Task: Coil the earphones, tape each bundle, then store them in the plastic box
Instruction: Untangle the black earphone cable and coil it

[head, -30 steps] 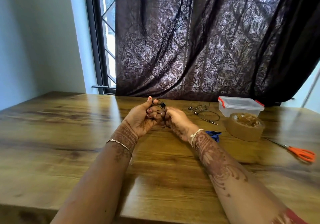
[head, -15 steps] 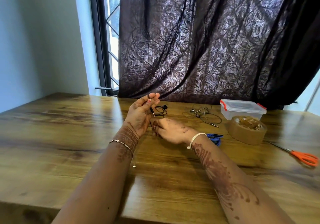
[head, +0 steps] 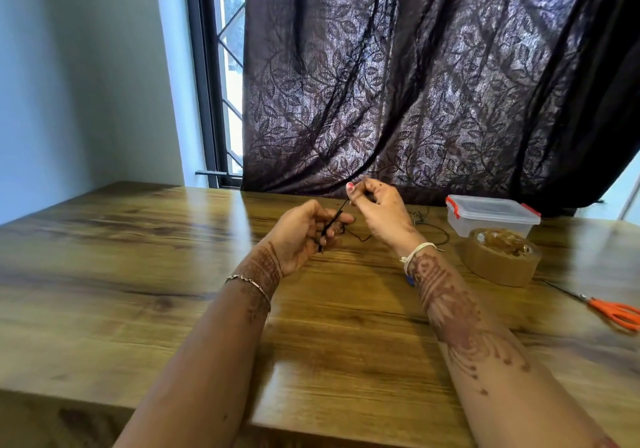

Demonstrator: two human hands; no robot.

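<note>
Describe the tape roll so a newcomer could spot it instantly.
On the long wooden table, look right. In front of the clear plastic box with red clips sits the squat brown packing-tape roll, the only round thing there.

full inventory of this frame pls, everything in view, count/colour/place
black earphones: 1, black, cable stretched between the two hands above the table
second earphones: 1, dark, on the table behind the right hand, partly hidden
plastic box: 1, clear with red clips, lid on, far right of the table
tape roll: 1, brown, lying flat in front of the box
scissors: 1, orange handles, right edge of the table
blue item: 1, blue, mostly hidden by the right wrist, cannot tell what it is
table: 1, brown wood
curtain: 1, dark with leaf pattern, behind the table
window: 1, dark frame, left of the curtain
left hand: 1, fingers curled round the cable
right hand: 1, pinches the cable's upper end
</note>
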